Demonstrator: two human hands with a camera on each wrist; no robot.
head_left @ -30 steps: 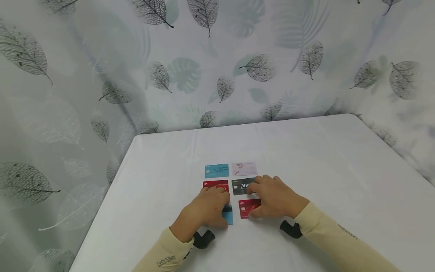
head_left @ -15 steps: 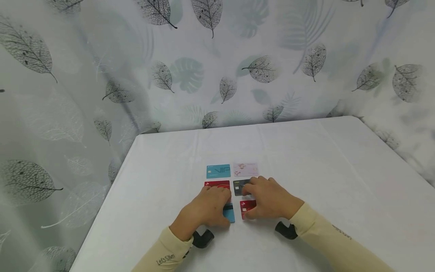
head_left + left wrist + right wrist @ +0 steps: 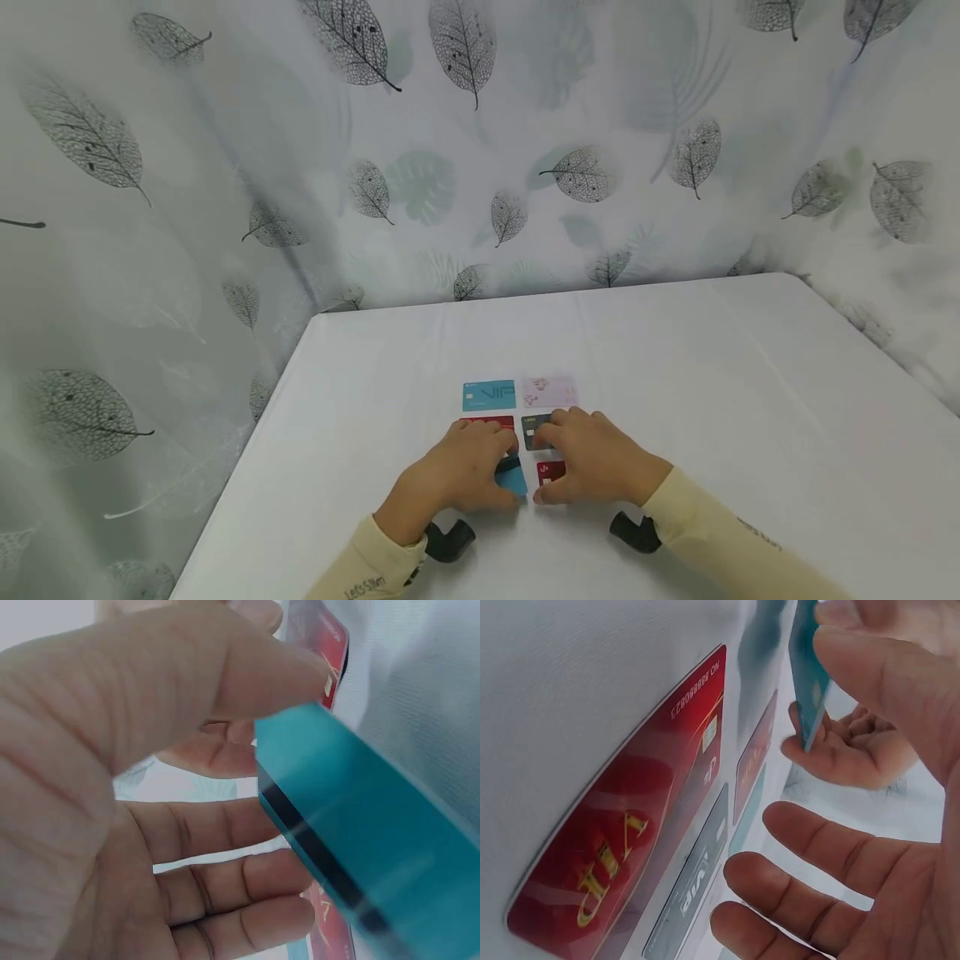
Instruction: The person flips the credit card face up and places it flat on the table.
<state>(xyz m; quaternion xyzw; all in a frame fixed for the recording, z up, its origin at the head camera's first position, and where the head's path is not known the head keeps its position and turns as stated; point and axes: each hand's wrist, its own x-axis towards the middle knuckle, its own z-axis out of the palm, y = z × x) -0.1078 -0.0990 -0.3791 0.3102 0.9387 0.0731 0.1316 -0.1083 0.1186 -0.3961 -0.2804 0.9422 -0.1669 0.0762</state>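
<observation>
My left hand (image 3: 465, 468) pinches a blue card with a black stripe (image 3: 352, 832) between thumb and fingers. The card is tilted up off the table. My right hand (image 3: 596, 458) hovers with loosely spread fingers over a dark grey VIP card (image 3: 531, 431) and a red VIP card (image 3: 622, 825), partly covering both in the head view. Its thumb tip is close to the blue striped card; I cannot tell whether they touch. Another red card (image 3: 491, 421) lies flat beyond my left fingers, mostly hidden by them.
A blue VIP card (image 3: 489, 396) and a pale pink flowered card (image 3: 550, 391) lie side by side behind the others. The white-covered table (image 3: 720, 392) meets leaf-printed curtains (image 3: 510, 167) at the back and sides. A black wrist mount (image 3: 450, 542) hangs below each wrist.
My left hand has tilted the blue striped card up from the table. My right hand has moved left, closer to it, covering more of the grey and red cards.
</observation>
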